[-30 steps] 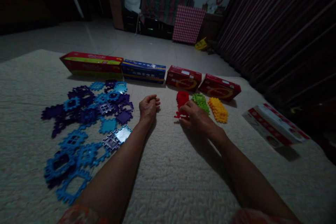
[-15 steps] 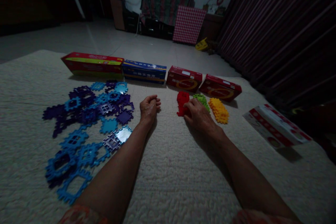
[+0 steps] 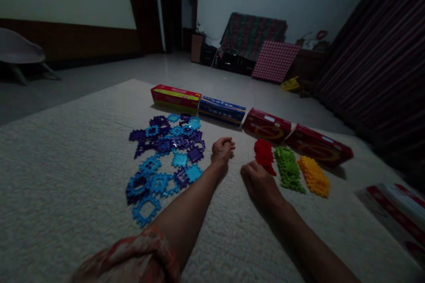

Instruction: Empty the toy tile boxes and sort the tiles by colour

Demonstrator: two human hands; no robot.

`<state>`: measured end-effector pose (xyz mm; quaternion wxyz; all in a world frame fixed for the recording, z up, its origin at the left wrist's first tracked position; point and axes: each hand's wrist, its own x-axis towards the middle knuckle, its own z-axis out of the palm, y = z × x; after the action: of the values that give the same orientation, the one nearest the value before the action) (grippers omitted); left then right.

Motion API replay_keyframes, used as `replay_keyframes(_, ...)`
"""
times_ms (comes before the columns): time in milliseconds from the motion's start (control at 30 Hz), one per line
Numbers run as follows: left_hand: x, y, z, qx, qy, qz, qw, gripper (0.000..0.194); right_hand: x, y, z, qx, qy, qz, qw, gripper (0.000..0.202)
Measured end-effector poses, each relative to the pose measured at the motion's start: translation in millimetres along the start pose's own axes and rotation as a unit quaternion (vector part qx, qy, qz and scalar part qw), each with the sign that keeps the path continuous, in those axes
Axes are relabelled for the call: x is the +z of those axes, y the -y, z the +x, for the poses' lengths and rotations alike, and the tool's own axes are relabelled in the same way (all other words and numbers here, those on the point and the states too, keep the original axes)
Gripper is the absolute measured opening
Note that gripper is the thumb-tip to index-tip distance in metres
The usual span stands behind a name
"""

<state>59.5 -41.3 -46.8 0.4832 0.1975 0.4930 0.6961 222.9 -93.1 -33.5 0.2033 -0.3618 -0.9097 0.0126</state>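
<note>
My left hand (image 3: 222, 150) rests on the pale quilted mat (image 3: 212, 230) with its fingers curled in and nothing visible in them. To its left is a spread of purple toothed plastic tiles (image 3: 195, 155) and light blue toothed plastic tiles (image 3: 146, 211), some with window openings. My right hand (image 3: 260, 181) is bent with its fingers together, just in front of a red tile stack (image 3: 264, 152); I see nothing in its fingers. Right of the red stack lie a green tile stack (image 3: 288, 168) and a yellow tile stack (image 3: 314, 176).
Across the back of the mat stand a red and yellow-green box (image 3: 175, 98), a blue box (image 3: 222, 111) and two dark red boxes (image 3: 266, 124). A red and white box (image 3: 395, 212) is at the right. A chair (image 3: 21, 51) stands far left.
My view has swung left, so everything sits further right. My right hand has drawn back from between the red and green stacks, uncovering them. My left hand keeps its curled pose.
</note>
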Motion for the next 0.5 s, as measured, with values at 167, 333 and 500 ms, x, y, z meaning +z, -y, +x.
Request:
replay_keyframes(167, 0.0, -0.7, -2.0, 0.013, 0.012, 0.0, 1.0, 0.022, 10.8, 6.1, -3.4, 0.023, -0.045, -0.027, 0.998, 0.021)
replay_keyframes(333, 1.1, -1.3, -6.7, 0.022, 0.016, 0.006, 1.0, 0.021, 15.3, 1.7, -4.9, 0.026, -0.07, -0.013, 0.997, 0.02)
replay_keyframes(500, 0.2, -1.9, -17.6, 0.019, 0.029, 0.052, 0.998, 0.02, 18.6, 2.1, -4.7, 0.064, -0.078, -0.016, 0.995, 0.019)
